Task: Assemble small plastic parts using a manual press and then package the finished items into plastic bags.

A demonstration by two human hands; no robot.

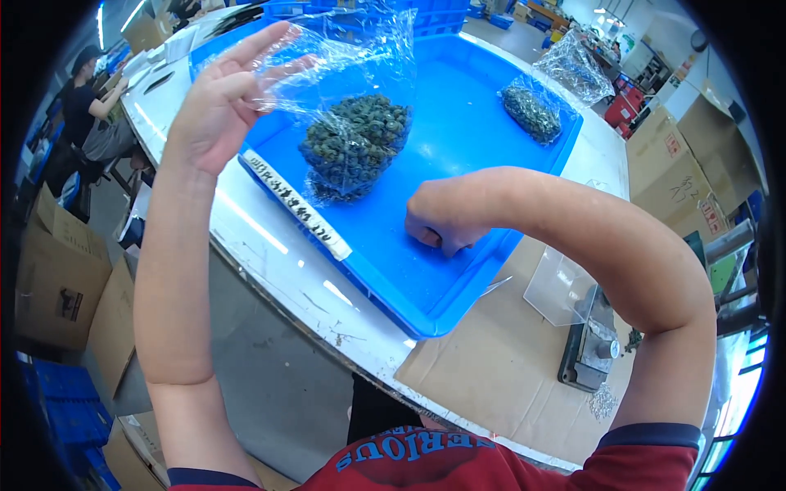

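My left hand (225, 102) is raised over the left rim of a blue plastic tray (450, 106), its fingers at the mouth of a clear plastic bag (327, 78). It grips the film between thumb and fingers, some of them stretched out. Many small dark green pieces (356, 143) fill the bottom of this bag, which rests in the tray. Low over the tray floor, near its right side, my right hand (446, 213) is closed with fingers curled down. What it holds, if anything, is hidden.
A second filled bag (532, 113) lies in the tray's far right corner. Crumpled clear film (573, 65) sits beyond it. At right stand a small metal device (589, 352), a clear plastic sheet (561, 286) and cardboard boxes (679, 164). A seated person (90, 114) works at far left.
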